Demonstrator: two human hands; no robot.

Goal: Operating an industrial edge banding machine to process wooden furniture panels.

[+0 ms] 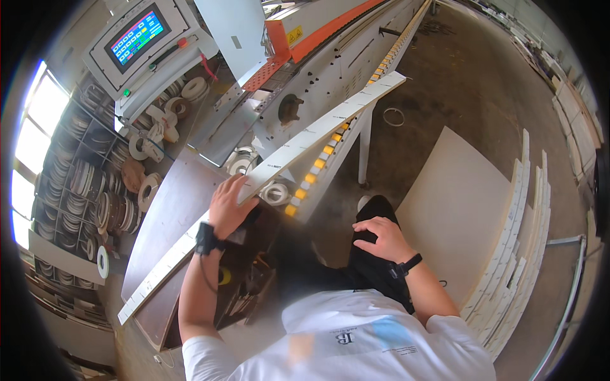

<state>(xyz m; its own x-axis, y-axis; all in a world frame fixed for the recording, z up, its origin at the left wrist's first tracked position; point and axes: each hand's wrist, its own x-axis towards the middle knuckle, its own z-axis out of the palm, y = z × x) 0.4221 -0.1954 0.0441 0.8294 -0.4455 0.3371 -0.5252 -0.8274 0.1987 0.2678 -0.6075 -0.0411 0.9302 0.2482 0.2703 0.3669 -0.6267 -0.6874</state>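
A long, narrow white board strip (308,141) lies slantwise across the view, from the lower left up to the roller rail at the upper right. My left hand (230,206) grips it near its middle, fingers over the top face and thumb at the near edge. Beneath the strip's lower part is a smooth-topped table (168,197). My right hand (383,238) holds nothing; its fingers are loosely stretched over my dark-trousered thigh. Both wrists wear black bands.
Yellow rollers (319,163) line the machine's rail. A control panel (138,38) with a lit screen stands upper left, near an orange machine guard (279,41). Tape rolls fill a rack (70,184) at left. At right, a large pale sheet (454,203) lies beside stacked white strips (508,279).
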